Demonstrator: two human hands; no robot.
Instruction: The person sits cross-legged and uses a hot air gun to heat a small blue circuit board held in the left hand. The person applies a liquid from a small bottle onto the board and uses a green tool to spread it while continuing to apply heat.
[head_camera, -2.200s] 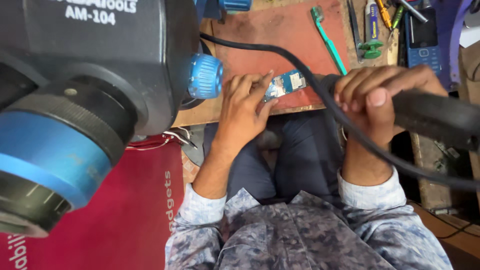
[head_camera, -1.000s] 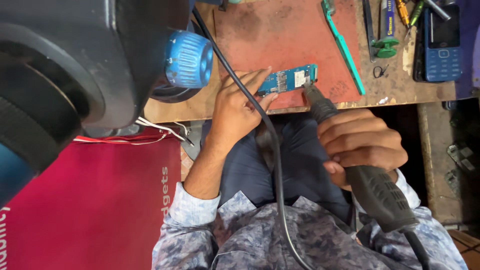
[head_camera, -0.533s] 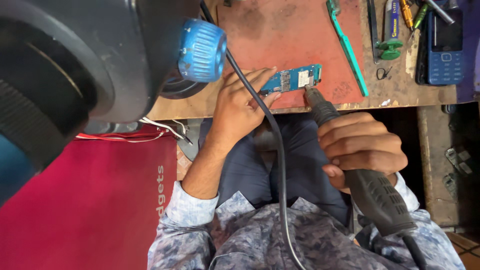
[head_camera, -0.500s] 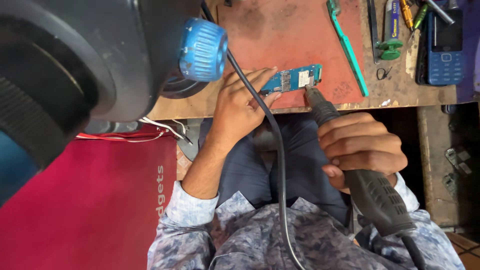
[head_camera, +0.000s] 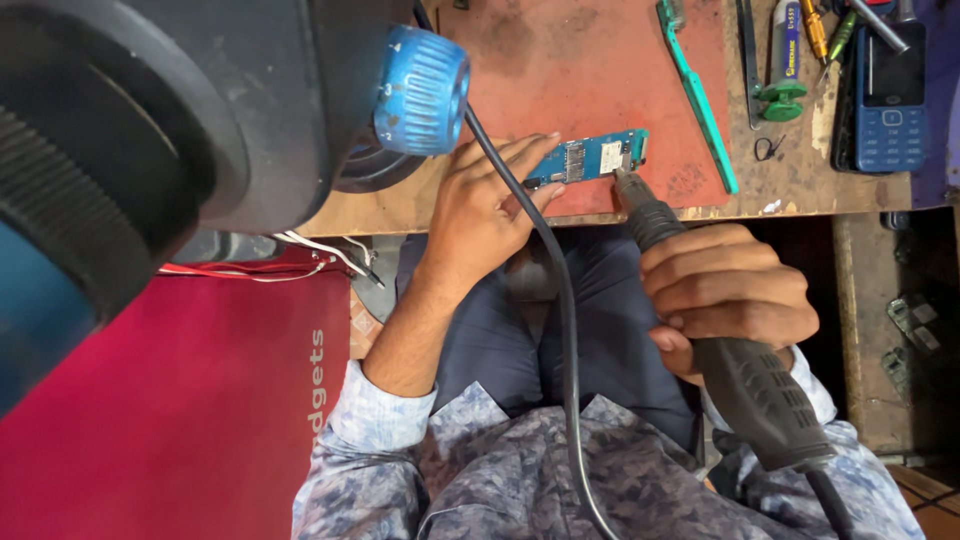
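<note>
Circuit board (head_camera: 590, 160), small and blue, lies flat on the red mat (head_camera: 590, 70) near the table's front edge; my left hand (head_camera: 480, 215) rests over its left end, fingers spread loosely and fingertips pressing the board down rather than closing round it; my right hand (head_camera: 725, 295) is wrapped tight around the black hot-air handpiece (head_camera: 735, 355), all fingers curled about its grip; the handpiece slants up and left so that its metal nozzle sits at the board's right end, touching or just above it, I cannot tell which; a black cable (head_camera: 560, 330) runs from the far side, past my left hand and down over my lap; to the left a big black microscope head with a blue knob (head_camera: 425, 90) fills the view; on the mat's right edge lies a green toothbrush (head_camera: 700, 100); farther right on the wooden table (head_camera: 800, 190) sits a blue keypad phone (head_camera: 890, 100), with screwdrivers beside it.
</note>
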